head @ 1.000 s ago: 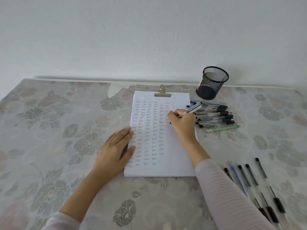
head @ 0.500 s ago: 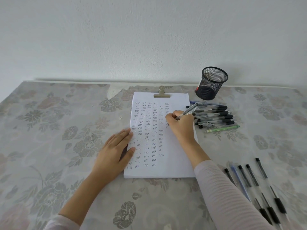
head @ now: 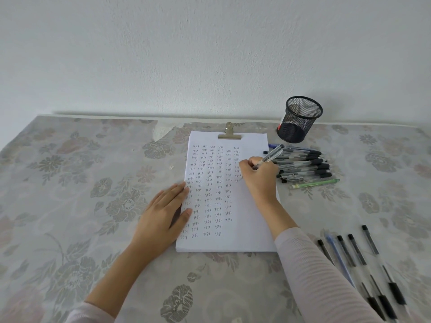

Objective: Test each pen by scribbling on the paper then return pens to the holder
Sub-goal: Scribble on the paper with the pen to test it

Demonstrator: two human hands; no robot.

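A white paper pad with a metal clip lies on the table, filled with columns of small written words. My right hand grips a clear pen and holds its tip on the paper's right column. My left hand rests flat on the paper's left edge. The black mesh holder stands tilted at the back right. A pile of pens lies right of the paper, with a green pen at its front. Several more pens lie at the near right.
The table carries a grey floral cloth. A white wall rises straight behind the table's back edge. A torn white patch shows in the cloth near the clip.
My right hand has shifted slightly down the right column while writing with the pen. My left hand has stayed on the paper's left edge.
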